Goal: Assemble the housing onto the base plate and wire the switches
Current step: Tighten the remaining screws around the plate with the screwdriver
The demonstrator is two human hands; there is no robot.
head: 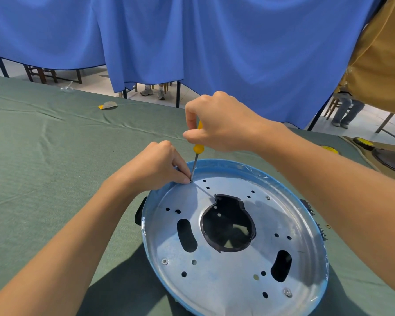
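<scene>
A round metal base plate with a blue rim, a large central opening, two slots and several small holes lies on the green table. Screws sit at its lower left and lower right. My right hand grips a yellow-handled screwdriver held nearly upright, its tip at the plate's far left edge. My left hand pinches something small at that tip; the item is hidden by my fingers. A black housing part shows under the plate's left side.
Green cloth covers the table. A small grey and yellow piece lies far off to the left. Dark round parts with yellow caps sit at the right edge. Blue curtains hang behind, with chairs and a person's legs below.
</scene>
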